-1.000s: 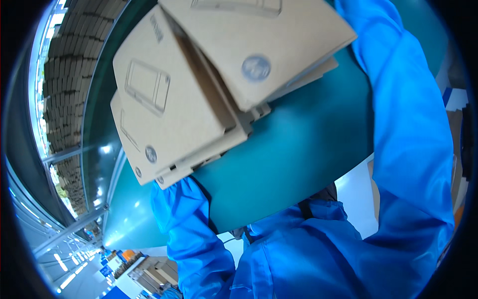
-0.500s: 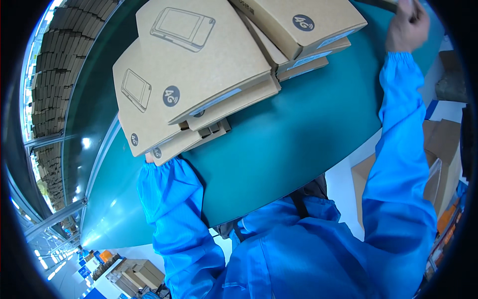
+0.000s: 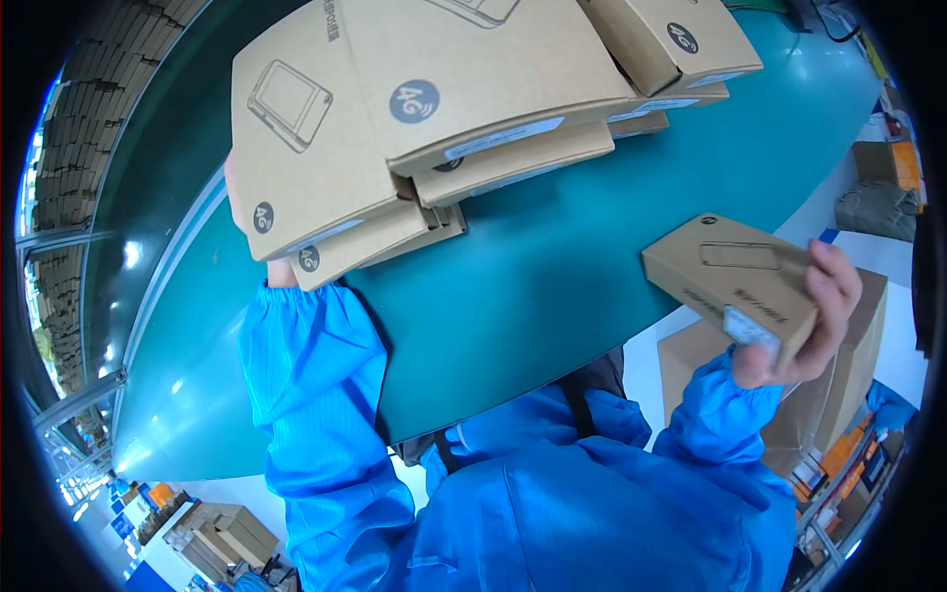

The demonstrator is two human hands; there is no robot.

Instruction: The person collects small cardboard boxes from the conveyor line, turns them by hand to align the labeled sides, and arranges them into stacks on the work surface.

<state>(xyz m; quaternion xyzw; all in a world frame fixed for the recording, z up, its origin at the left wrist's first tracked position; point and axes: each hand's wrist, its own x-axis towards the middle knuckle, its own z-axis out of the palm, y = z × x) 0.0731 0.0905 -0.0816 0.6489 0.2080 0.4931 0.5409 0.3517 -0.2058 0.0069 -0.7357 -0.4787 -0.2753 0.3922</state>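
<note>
A fanned stack of flat brown cardboard boxes (image 3: 434, 128) with round grey marks fills the upper part of the view over a green belt (image 3: 552, 286). My left hand (image 3: 237, 192) is mostly hidden under the stack's left end and carries it. Only a strip of that hand shows beside the lowest boxes. My right hand (image 3: 809, 321) holds one small brown box (image 3: 730, 281) at the right, just off the belt's near edge. Both arms wear bright blue sleeves.
An open brown carton (image 3: 838, 385) stands on the floor under my right hand. More cartons (image 3: 212, 538) lie at the lower left. Stacked goods on shelving (image 3: 74, 138) line the far left. A grey bundle (image 3: 873, 207) sits at the right edge.
My right hand has come down from the far end of the belt to the near right, now gripping a single small box. The stack on my left hand has shifted upward in view.
</note>
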